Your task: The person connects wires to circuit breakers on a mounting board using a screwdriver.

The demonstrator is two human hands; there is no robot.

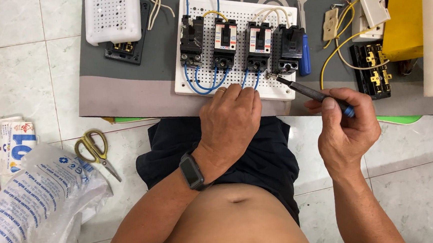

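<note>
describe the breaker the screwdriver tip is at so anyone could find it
Start at the white perforated board on the grey mat, where four breakers stand in a row. Take the rightmost breaker, nearest the right hand holding the screwdriver. It is all black; its neighbour has a white face.

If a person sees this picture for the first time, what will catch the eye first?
Probably the white perforated board at top centre, with four circuit breakers in a row joined by blue wires. The left hand rests on the board's near edge, and the right hand holds a screwdriver with its tip at the rightmost breaker. Yellow-handled scissors lie on the floor tiles at left.
</note>
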